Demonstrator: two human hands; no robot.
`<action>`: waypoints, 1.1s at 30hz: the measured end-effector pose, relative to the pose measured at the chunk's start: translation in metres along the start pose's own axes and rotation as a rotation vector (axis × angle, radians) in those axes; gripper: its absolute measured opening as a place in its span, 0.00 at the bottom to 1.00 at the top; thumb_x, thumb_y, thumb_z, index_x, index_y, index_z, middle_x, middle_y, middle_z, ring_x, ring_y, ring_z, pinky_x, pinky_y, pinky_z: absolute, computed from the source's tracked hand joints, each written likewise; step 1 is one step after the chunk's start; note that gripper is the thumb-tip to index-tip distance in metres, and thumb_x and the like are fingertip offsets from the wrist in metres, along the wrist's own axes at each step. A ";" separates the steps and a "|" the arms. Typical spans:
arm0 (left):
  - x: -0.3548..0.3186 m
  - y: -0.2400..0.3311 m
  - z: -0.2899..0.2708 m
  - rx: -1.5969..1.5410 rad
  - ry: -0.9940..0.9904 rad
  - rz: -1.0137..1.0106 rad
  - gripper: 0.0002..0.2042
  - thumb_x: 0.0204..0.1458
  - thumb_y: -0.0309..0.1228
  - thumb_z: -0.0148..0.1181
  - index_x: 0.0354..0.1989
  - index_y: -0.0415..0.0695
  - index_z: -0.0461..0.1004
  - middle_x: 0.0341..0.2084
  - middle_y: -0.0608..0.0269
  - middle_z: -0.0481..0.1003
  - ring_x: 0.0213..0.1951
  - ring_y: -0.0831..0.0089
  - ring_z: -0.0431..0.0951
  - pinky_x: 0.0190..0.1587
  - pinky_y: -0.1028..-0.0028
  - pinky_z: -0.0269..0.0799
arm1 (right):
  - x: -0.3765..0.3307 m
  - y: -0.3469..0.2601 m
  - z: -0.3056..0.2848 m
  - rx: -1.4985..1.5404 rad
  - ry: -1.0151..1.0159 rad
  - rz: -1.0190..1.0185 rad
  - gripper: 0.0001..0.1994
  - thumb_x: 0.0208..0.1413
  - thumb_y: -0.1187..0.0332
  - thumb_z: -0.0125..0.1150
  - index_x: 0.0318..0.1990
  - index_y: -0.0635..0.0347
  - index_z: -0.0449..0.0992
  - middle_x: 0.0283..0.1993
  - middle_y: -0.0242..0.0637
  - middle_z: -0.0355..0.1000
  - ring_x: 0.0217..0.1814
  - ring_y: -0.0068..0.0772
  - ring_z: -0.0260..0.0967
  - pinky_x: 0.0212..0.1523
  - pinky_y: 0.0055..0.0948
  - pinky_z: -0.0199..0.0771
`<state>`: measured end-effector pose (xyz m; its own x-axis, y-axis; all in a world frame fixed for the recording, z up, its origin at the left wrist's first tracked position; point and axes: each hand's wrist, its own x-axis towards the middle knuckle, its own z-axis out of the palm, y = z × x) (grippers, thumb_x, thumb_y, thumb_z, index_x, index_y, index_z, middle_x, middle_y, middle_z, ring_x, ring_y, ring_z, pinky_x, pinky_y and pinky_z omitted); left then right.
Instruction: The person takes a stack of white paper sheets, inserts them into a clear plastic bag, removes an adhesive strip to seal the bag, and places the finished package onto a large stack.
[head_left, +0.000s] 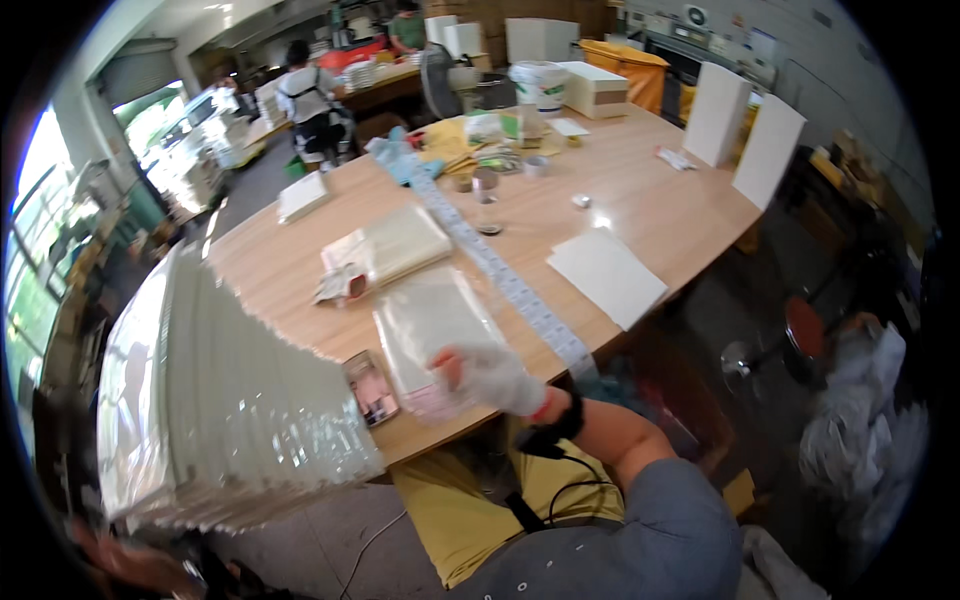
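Observation:
My right hand, in a white glove with bare fingertips, is over the near end of a pile of clear plastic sleeves. Its fingers look curled in, though motion blurs them; what they hold, if anything, cannot be made out. At the lower left edge, my left hand is a blur below a tall stack of clear-wrapped white flat packs; its fingers cannot be read. Between that stack and the sleeves lies a phone. Beyond the sleeves rests a thicker pack of film sleeves, with a crumpled wrapper beside it.
A pale printed strip runs across the wooden table. White sheets lie to the right; a clear tape roll or jar stands mid-table. White panels stand far right, near a stool. Other people work at the back.

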<state>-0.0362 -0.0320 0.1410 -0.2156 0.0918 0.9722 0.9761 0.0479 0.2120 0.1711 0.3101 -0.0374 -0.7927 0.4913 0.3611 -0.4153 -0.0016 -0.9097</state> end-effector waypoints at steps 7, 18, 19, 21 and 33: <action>-0.090 0.051 0.093 -0.589 -1.038 0.177 0.10 0.48 0.30 0.48 0.34 0.35 0.67 0.20 0.48 0.72 0.22 0.54 0.71 0.27 0.65 0.68 | -0.177 0.069 -0.295 -0.039 1.677 0.015 0.15 0.53 0.69 0.47 0.49 0.59 0.62 0.29 0.29 0.62 0.28 0.21 0.61 0.24 0.21 0.63; -0.298 0.011 0.381 -0.102 -1.047 -0.136 0.18 0.46 0.26 0.51 0.48 0.37 0.66 0.44 0.46 0.69 0.40 0.50 0.72 0.43 0.60 0.69 | -0.164 0.043 -0.377 0.356 1.290 0.409 0.13 0.56 0.51 0.49 0.37 0.47 0.66 0.28 0.30 0.67 0.23 0.27 0.64 0.18 0.26 0.63; -0.309 0.007 0.396 0.026 -1.109 -0.160 0.18 0.46 0.26 0.51 0.48 0.37 0.65 0.43 0.46 0.70 0.39 0.51 0.72 0.43 0.61 0.69 | -0.172 0.045 -0.392 0.260 1.259 0.423 0.10 0.56 0.54 0.50 0.36 0.48 0.66 0.25 0.30 0.65 0.19 0.25 0.61 0.15 0.24 0.59; -0.323 -0.004 0.414 0.220 -1.228 -0.096 0.17 0.44 0.28 0.51 0.45 0.37 0.67 0.39 0.49 0.71 0.37 0.55 0.73 0.40 0.62 0.69 | -0.162 0.047 -0.398 0.113 1.218 0.344 0.07 0.54 0.60 0.52 0.35 0.50 0.66 0.22 0.29 0.63 0.15 0.21 0.57 0.11 0.20 0.54; -0.329 -0.032 0.426 0.251 -1.297 -0.059 0.08 0.44 0.32 0.51 0.24 0.43 0.75 0.27 0.56 0.73 0.33 0.60 0.75 0.36 0.65 0.71 | -0.161 -0.003 -0.183 0.031 0.557 0.384 0.20 0.54 0.68 0.46 0.54 0.69 0.62 0.49 0.41 0.68 0.50 0.31 0.66 0.50 0.28 0.66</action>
<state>-0.0084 0.3596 -0.2277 -0.2637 0.9555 0.1318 0.9632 0.2534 0.0900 0.3820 0.3903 -0.1307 -0.5413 0.8266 -0.1540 -0.1695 -0.2866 -0.9429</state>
